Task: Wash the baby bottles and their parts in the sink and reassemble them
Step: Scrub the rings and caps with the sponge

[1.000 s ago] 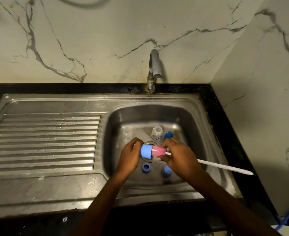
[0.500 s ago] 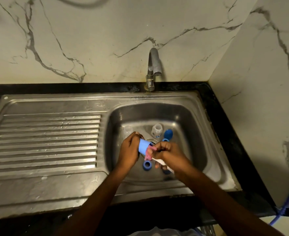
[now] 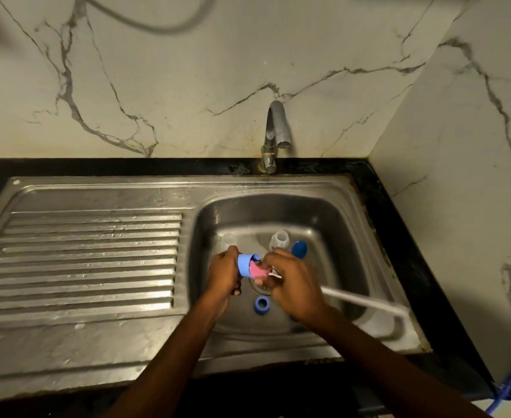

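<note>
— Blue cap (image 3: 245, 264) held over the sink basin (image 3: 338, 236), your left hand (image 3: 224, 276) clenched around it!
— And your right hand (image 3: 296, 285) grasps the brush (image 3: 365, 301), pink head inside the cap, white handle pointing right. Clear bottle (image 3: 279, 240) stands far, blue ring (image 3: 261, 303) lies near

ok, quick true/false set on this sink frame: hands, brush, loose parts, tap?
1. The left hand holds a light blue cap. True.
2. Water is streaming from the tap. False: no stream shows under the spout.
3. The right hand holds the brush, its pink head at the cap's mouth. True.
4. The blue ring lies on the draining board. False: it lies on the floor of the basin, below the hands.
5. The brush's handle points toward the tap. False: it points right, toward the basin's right rim.
</note>
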